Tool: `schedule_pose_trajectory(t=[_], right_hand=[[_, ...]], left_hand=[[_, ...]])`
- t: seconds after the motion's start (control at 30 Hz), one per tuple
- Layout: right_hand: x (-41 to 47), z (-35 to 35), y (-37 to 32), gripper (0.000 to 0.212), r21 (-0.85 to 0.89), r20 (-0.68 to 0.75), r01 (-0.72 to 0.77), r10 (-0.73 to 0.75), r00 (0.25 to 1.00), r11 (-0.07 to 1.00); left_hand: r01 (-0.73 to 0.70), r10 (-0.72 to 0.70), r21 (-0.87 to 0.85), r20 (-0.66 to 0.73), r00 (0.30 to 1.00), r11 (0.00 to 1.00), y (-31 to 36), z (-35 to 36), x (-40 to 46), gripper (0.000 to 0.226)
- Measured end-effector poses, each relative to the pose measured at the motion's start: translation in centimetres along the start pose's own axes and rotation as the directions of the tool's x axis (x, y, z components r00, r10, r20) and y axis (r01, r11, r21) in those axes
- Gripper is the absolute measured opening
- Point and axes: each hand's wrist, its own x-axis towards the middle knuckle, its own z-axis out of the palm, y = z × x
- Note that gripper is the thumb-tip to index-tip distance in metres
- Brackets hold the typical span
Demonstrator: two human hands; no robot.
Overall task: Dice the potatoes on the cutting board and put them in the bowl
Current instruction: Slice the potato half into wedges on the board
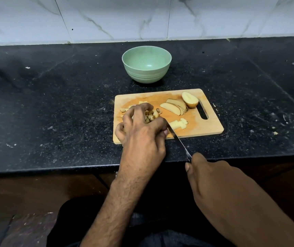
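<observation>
A wooden cutting board [205, 129] lies on the black counter. My left hand [141, 129] sits on its left half, fingers curled over a heap of diced potato [151, 115]. My right hand [214, 182] holds a knife [179, 140] by the handle at the counter's front edge; the blade points up-left and its tip is by my left thumb. Right of the blade lie a few cut pieces [179, 124]. Further back are potato slices [173, 106] and a potato half [189, 99]. The green bowl [146, 64] stands behind the board with nothing in it.
The black stone counter [53, 104] stretches wide on both sides, speckled with small scraps. A white marble-tiled wall [142, 16] closes the back. The counter's front edge runs just below the board, and my dark-clothed lap is below it.
</observation>
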Motion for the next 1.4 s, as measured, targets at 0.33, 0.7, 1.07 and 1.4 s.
schedule_pose_trajectory(t=[0.33,0.7,1.07,1.4], right_hand=[[0.2,-0.2,1.6,0.025,0.017,0.113,0.009,-0.011,0.994,1.000],[-1.7,-1.5,2.2,0.033,0.049,0.125,-0.039,0.032,0.992,0.998],[-0.3,-0.3,5.7,0.037,0.156,-0.154,-0.095,0.120,0.981,0.983],[0.4,0.0,6.3,0.040,0.194,-0.153,-0.083,0.114,0.982,0.977]], left_hand=[[0.051,-0.056,-0.072,-0.061,0.997,0.996,-0.2,0.5,-0.1,0.010],[0.050,-0.055,-0.035,-0.159,0.986,0.998,-0.1,1.2,-0.4,0.012],[-0.050,0.044,0.102,0.057,0.997,0.994,0.4,0.8,0.3,0.042],[0.003,-0.005,0.020,0.100,0.995,1.000,1.0,0.9,2.1,0.024]])
